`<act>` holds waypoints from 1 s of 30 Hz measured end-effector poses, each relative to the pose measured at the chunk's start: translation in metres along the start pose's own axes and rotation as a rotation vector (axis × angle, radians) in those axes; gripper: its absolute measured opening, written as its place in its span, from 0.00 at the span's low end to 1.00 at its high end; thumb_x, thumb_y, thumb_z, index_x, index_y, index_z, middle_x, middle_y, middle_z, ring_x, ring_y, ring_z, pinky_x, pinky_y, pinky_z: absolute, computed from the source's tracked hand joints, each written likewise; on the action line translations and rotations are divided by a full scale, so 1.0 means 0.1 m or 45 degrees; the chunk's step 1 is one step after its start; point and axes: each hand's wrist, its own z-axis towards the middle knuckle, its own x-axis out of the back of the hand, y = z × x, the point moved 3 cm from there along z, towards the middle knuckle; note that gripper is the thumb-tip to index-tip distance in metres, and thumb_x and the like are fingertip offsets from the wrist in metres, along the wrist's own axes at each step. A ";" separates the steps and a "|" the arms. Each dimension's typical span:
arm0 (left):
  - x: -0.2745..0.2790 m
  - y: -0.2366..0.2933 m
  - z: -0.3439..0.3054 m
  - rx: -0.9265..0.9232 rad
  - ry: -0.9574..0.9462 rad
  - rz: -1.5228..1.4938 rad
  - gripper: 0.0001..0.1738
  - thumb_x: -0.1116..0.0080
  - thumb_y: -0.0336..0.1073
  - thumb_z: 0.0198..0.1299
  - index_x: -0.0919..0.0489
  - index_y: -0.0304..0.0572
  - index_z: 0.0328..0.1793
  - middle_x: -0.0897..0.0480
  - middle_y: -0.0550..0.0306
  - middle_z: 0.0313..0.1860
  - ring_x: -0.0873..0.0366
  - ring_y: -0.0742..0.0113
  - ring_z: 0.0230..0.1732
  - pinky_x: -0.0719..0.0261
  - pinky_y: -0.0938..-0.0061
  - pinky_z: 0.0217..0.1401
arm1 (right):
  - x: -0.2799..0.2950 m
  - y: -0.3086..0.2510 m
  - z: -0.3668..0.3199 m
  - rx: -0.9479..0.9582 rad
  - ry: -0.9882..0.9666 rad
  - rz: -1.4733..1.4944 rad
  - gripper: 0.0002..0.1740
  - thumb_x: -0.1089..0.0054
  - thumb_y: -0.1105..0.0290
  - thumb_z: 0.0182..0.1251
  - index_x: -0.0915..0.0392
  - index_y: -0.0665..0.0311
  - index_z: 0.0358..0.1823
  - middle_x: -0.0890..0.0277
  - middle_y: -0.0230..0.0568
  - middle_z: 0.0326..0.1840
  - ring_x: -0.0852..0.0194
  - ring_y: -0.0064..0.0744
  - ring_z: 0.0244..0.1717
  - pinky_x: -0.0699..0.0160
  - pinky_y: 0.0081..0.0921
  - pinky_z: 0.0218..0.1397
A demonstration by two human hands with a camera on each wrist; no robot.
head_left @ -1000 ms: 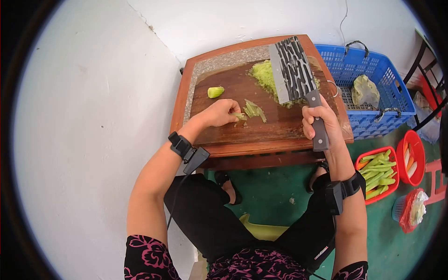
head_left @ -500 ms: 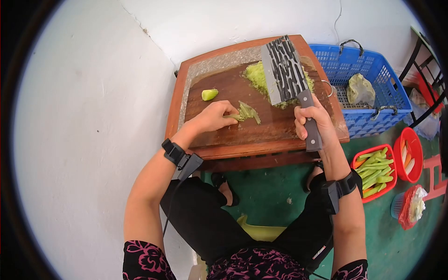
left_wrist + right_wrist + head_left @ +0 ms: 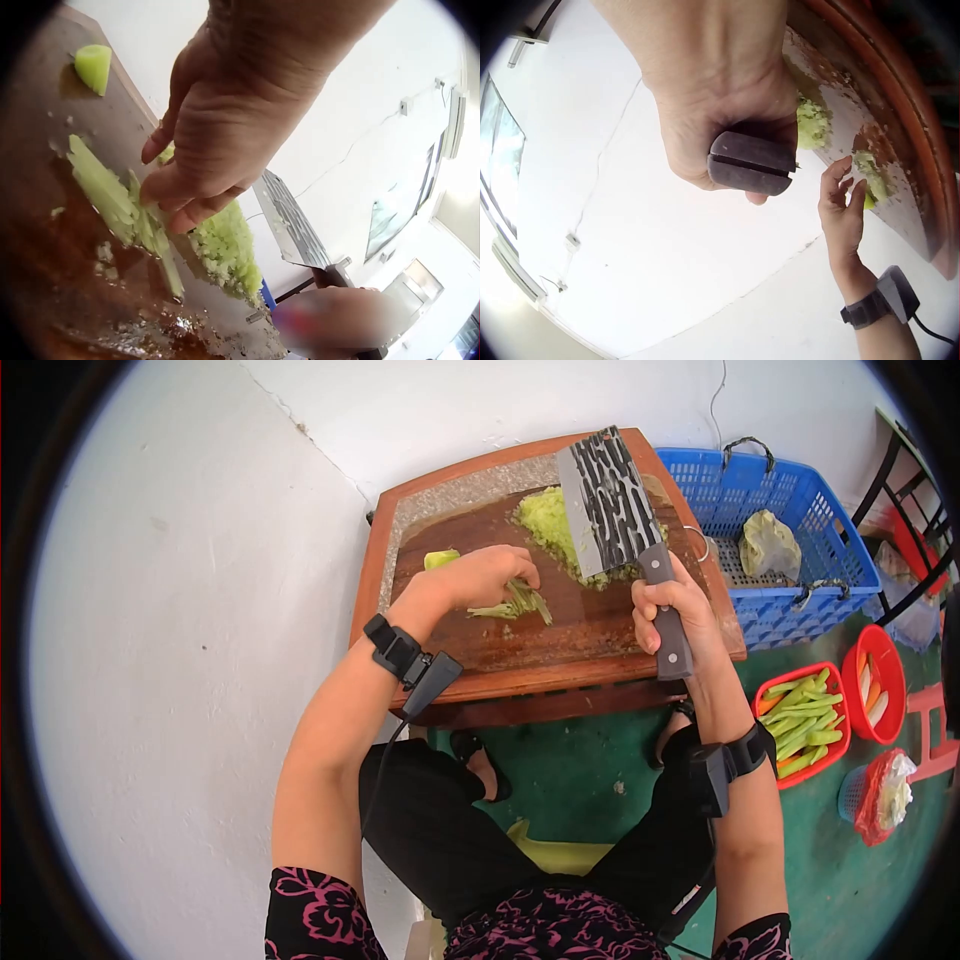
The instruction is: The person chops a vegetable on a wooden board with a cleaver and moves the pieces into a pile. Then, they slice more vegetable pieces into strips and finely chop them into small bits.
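My right hand [image 3: 680, 610] grips a cleaver [image 3: 612, 505] by its dark handle, the broad blade raised and overlapping a pile of finely chopped pale green vegetable [image 3: 545, 520] in the head view. Pale green vegetable strips [image 3: 105, 191] lie in a loose bunch on the wooden cutting board [image 3: 600, 635]. Just over them hovers my left hand [image 3: 492, 577], fingers loosely bent and thumb apart, the fingertips right at the strips in the left wrist view. A short uncut chunk [image 3: 93, 69] of the vegetable sits on the board's left side, partly hidden by the left hand in the head view.
A blue plastic basket [image 3: 770, 622] with a bagged bundle [image 3: 769, 545] stands right of the table. On the green floor are a red basket of long green vegetables [image 3: 800, 720], a red bowl [image 3: 895, 705] and a red-bagged bin [image 3: 880, 810]. White walls [image 3: 200, 660] border the left and back.
The left hand has let go of the strips' near end and moved up and right over the bunch. The right hand keeps the cleaver raised over the pile. The view has shifted slightly.
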 end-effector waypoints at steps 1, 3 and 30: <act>0.01 -0.03 0.02 0.009 -0.036 0.010 0.19 0.40 0.20 0.47 0.21 0.41 0.48 0.24 0.54 0.47 0.27 0.53 0.53 0.27 0.64 0.53 | 0.00 -0.01 0.00 0.000 0.003 -0.006 0.24 0.49 0.74 0.56 0.39 0.64 0.56 0.33 0.36 0.22 0.34 0.25 0.11 0.33 0.20 0.14; 0.02 -0.07 0.04 0.026 -0.074 0.024 0.20 0.40 0.20 0.47 0.21 0.40 0.49 0.25 0.54 0.47 0.27 0.53 0.53 0.27 0.63 0.53 | 0.00 -0.04 0.00 0.001 -0.002 -0.012 0.24 0.49 0.74 0.56 0.39 0.64 0.56 0.33 0.36 0.22 0.34 0.26 0.11 0.33 0.20 0.14; -0.03 -0.23 0.02 0.012 -0.007 -0.032 0.11 0.40 0.29 0.45 0.22 0.36 0.38 0.23 0.51 0.35 0.24 0.54 0.39 0.26 0.66 0.42 | -0.05 0.04 0.03 -0.043 0.027 -0.111 0.23 0.48 0.74 0.54 0.38 0.66 0.53 0.33 0.37 0.22 0.34 0.27 0.11 0.33 0.21 0.14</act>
